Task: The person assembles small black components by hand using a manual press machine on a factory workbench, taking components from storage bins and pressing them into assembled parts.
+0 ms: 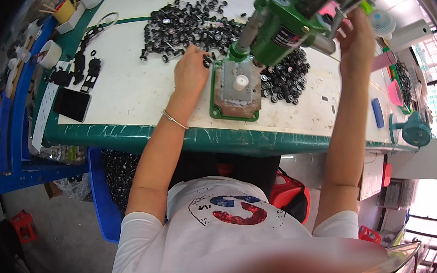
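A green hand press (279, 41) stands on the white worktable in front of me, tilted in this view. On its base plate (232, 82) sits a small white round piece (240, 82). My left hand (191, 70) is closed just left of the base, with a small black wheel (207, 60) at its fingertips. A large pile of black wheels on thin metal axles (182, 30) lies beyond that hand. My right hand (355, 41) is raised at the right, its fingers curled at the press lever (340, 19); the lever partly hides them.
Another pile of black wheels (286, 77) lies right of the press. A black phone (72, 105) and black plastic parts (86, 70) lie at the left. Below the green table edge (203, 138) stands a blue bin (100, 200) of black parts. A green fan (416, 130) is at the right.
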Demonstrator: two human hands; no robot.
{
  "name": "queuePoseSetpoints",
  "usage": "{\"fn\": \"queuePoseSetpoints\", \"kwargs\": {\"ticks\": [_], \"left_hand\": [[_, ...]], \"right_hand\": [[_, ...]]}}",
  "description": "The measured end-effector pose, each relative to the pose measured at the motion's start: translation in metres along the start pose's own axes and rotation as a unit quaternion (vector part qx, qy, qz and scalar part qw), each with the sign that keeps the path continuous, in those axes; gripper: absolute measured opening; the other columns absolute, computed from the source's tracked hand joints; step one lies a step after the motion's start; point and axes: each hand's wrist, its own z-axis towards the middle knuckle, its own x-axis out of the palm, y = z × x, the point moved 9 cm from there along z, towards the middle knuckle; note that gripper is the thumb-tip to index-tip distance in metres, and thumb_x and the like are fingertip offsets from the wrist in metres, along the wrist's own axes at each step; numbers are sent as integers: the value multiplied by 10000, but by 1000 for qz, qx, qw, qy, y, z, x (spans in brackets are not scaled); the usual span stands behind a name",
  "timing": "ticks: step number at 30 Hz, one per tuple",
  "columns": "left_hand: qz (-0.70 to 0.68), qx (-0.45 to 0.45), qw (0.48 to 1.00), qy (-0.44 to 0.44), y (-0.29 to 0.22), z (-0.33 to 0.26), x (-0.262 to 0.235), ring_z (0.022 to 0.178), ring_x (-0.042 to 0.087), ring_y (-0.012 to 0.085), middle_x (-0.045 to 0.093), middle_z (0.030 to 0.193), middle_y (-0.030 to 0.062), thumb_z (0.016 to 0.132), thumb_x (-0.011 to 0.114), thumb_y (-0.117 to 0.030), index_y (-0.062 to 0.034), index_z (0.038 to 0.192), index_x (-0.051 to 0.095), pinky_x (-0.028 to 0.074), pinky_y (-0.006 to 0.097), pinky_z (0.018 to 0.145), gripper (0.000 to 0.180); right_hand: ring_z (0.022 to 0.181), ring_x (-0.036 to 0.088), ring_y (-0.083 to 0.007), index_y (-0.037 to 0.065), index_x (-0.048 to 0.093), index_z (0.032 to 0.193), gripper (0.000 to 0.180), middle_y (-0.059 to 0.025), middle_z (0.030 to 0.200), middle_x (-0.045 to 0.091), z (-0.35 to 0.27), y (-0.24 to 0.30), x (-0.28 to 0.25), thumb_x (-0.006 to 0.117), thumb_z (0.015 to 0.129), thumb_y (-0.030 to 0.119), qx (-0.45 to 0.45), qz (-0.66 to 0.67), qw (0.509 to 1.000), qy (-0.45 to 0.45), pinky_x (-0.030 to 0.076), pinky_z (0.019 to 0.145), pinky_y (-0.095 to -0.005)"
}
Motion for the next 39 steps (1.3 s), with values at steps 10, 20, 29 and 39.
{"fn": "queuePoseSetpoints", "kwargs": {"ticks": [10,20,29,39], "left_hand": [[-292,-183,936,76,23,-6,-4,691,645,98,704,774,39,814,788,-198,-75,937,746,452,247,584,179],[-540,-179,810,146,-25,-15,5,683,591,96,678,796,42,827,782,-140,-6,947,699,455,236,624,198],[-549,-127,812,150,-38,-19,12,694,588,80,663,771,18,832,771,-115,-5,984,715,459,226,645,195],[-553,-75,820,129,-43,-25,0,677,556,60,632,721,-9,825,786,-106,0,920,720,439,226,630,157]], "right_hand": [[668,591,-164,96,674,1065,229,-36,849,626,-170,-106,8,718,844,131,58,-356,907,220,486,620,-294],[731,621,-253,124,653,1029,185,-38,935,574,-172,-116,19,693,850,144,2,-500,848,177,491,625,-385],[743,612,-207,105,635,999,183,-25,988,621,-172,-101,38,695,827,86,-108,-525,817,213,422,695,-357],[712,580,-124,69,648,1026,138,-8,842,631,-155,-98,33,620,892,51,-9,-389,907,162,414,695,-294]]}}
